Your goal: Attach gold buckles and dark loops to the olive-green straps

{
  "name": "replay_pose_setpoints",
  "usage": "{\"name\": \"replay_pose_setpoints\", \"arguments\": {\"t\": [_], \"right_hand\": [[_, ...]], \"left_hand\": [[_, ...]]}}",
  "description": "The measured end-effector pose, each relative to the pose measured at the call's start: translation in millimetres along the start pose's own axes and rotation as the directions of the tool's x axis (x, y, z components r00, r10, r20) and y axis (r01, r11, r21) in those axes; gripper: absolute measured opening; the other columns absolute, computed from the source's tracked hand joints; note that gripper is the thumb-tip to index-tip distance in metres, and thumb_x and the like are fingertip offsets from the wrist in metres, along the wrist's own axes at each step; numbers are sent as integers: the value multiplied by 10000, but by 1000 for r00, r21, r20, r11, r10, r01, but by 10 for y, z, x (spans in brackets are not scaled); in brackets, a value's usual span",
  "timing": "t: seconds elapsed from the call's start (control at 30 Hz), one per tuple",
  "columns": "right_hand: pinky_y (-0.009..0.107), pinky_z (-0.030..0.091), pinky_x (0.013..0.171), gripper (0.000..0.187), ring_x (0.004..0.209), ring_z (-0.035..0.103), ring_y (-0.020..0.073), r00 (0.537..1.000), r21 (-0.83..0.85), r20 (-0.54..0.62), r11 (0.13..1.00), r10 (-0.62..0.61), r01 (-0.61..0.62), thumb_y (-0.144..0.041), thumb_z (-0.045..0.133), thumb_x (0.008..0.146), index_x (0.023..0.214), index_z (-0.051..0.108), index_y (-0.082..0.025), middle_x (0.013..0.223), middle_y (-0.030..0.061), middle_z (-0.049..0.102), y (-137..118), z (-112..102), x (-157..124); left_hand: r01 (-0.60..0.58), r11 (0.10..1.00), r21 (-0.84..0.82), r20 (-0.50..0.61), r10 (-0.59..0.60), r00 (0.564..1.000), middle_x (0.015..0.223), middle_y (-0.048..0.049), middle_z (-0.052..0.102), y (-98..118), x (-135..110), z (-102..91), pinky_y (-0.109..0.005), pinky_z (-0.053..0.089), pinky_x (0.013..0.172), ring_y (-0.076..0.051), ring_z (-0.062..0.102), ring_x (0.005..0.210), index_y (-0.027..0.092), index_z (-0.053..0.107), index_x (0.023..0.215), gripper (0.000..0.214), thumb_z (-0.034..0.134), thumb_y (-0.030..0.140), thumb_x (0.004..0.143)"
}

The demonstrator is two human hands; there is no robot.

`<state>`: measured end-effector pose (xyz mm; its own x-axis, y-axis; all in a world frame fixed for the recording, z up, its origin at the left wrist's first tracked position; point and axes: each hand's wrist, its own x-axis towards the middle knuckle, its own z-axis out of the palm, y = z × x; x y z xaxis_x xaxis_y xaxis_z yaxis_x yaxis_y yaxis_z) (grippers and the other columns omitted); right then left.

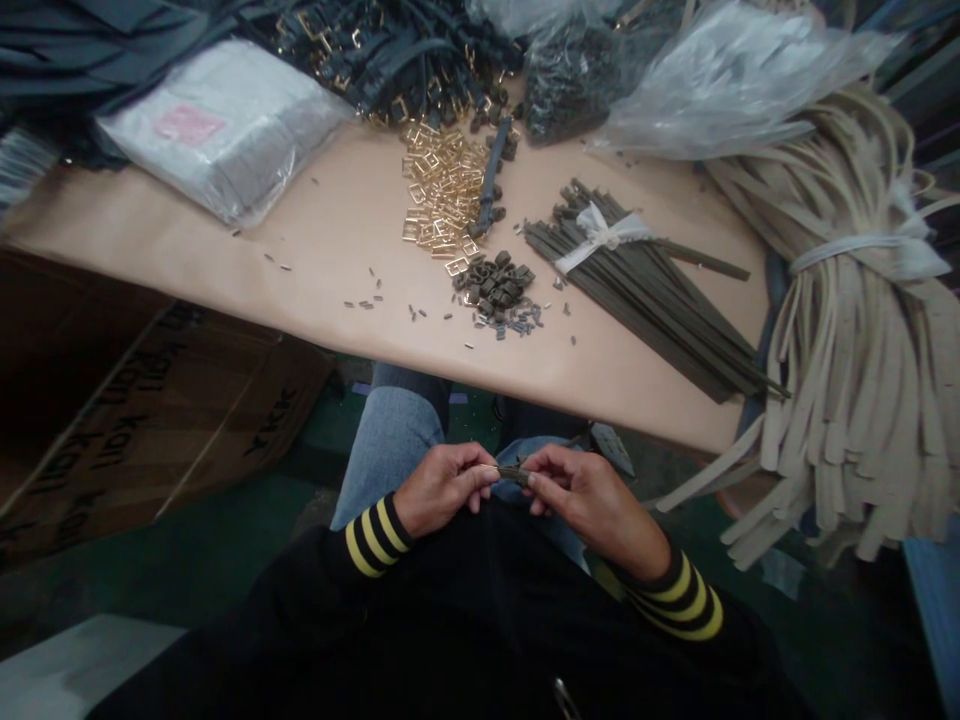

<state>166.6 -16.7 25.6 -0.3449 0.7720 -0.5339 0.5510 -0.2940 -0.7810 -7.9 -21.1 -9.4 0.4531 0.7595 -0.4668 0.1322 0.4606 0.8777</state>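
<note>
A left hand (442,490) and right hand (592,510) pinch a small olive strap piece (512,474) over the lap, below a tabletop (300,230) heaped with belt parts.
A printed cardboard carton (150,400) stands beside the tabletop, which carries a tied hank of beige straps (855,400), a white-ribboned bundle of olive strips (645,300), a spill of gold buckles (442,190) and a small heap of dark loops (491,285) (tiny metal pieces lie scattered around them). The fingers (544,472) of both hands are clenched on the strap piece from either side, so it sits between them, partly hidden, above the blue jeans (397,430) and well below the tabletop's edge.
</note>
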Motion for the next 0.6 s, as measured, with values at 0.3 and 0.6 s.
{"name": "replay_pose_setpoints", "arguments": {"t": [0.3, 0.6], "right_hand": [[226, 412, 532, 187, 531, 585, 127, 996, -290, 18, 953, -83, 84, -102, 446, 756, 755, 627, -145, 553, 13, 605, -161, -27, -37], [234, 479, 580, 139, 617, 631, 149, 999, -57, 16, 997, -46, 47, -210, 486, 764, 833, 586, -142, 686, 42, 646, 3, 7, -26]], "left_hand": [[-21, 998, 66, 6, 21, 1000, 548, 25, 503, -65, 8, 32, -173, 354, 442, -53, 451, 422, 109, 534, 702, 187, 460, 271, 760], [15, 999, -29, 11, -15, 1000, 549, 23, 509, -72, 26, 17, -169, 350, 424, -46, 449, 408, 96, 526, 707, 196, 476, 281, 746]]}}
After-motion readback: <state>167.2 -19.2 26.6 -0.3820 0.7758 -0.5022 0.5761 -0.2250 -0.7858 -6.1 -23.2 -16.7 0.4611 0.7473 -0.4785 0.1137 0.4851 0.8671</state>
